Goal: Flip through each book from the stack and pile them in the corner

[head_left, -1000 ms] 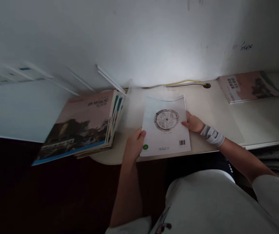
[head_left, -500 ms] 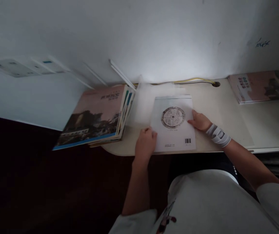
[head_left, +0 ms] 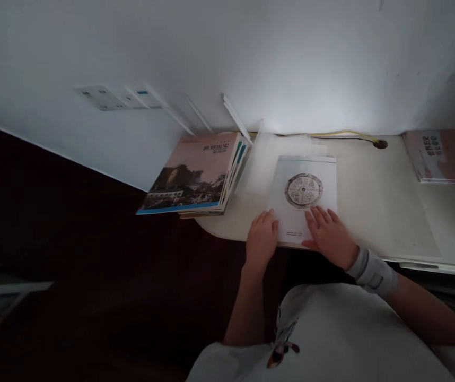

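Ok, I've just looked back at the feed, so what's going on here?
A person has both hands at a pale book with a round medallion print, lying on the white table. The left hand is at its lower left edge; the right hand lies spread over its lower right part. To the left, a stack of books juts past the table's edge. More books lie at the far right.

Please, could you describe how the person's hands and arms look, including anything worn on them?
The left hand and right hand are ungloved. Pale fabric sleeves leave both forearms uncovered. A wide grey wristband with a darker stripe and rectangular detail wraps the right wrist; none shows on the left.
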The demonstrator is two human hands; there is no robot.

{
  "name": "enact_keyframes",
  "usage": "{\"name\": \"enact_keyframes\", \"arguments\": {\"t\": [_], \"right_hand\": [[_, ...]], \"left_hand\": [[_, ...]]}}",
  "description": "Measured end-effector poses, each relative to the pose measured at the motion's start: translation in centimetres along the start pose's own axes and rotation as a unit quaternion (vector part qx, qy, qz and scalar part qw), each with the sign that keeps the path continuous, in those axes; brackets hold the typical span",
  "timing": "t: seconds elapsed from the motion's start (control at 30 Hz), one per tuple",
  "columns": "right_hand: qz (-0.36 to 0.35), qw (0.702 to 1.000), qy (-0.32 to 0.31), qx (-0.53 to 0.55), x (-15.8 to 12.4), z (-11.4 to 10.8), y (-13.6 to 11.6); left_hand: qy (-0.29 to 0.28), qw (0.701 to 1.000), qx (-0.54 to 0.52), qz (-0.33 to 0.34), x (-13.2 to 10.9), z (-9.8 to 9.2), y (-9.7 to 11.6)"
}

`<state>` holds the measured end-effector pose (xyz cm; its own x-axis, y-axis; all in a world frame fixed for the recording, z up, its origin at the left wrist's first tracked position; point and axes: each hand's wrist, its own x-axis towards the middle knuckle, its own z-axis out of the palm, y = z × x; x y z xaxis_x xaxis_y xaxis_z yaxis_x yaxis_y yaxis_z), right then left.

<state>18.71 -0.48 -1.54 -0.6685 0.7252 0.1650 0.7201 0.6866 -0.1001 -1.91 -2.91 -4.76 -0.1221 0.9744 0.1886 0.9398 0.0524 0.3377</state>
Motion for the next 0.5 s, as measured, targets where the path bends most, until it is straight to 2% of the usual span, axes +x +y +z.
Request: {"name": "enact_keyframes", "arguments": {"t": [0.07,0.2,0.33,0.5], "right_hand": [[-0.029,0.999,-0.012,-0.006,-0.1,0.9,-1.2],[-0.024,0.999,-0.019,-0.014,0.3,2.0,-2.3],[-0.025,1.0,-0.006,-0.015,0.5,2.1,-2.3],[-0.027,0.999,-0.021,0.001,0.6,1.5,-2.1]], "left_hand": [[0.004,1.0,-0.01,-0.003,-0.4,0.0,-0.1],[0.018,1.0,-0.023,-0.006,-0.9,-0.1,-0.2],[0.027,0.999,-0.039,-0.005,-1.1,-0.4,-0.3],[0.03,0.998,-0.05,-0.004,-0.9,-0.6,-0.3]]}}
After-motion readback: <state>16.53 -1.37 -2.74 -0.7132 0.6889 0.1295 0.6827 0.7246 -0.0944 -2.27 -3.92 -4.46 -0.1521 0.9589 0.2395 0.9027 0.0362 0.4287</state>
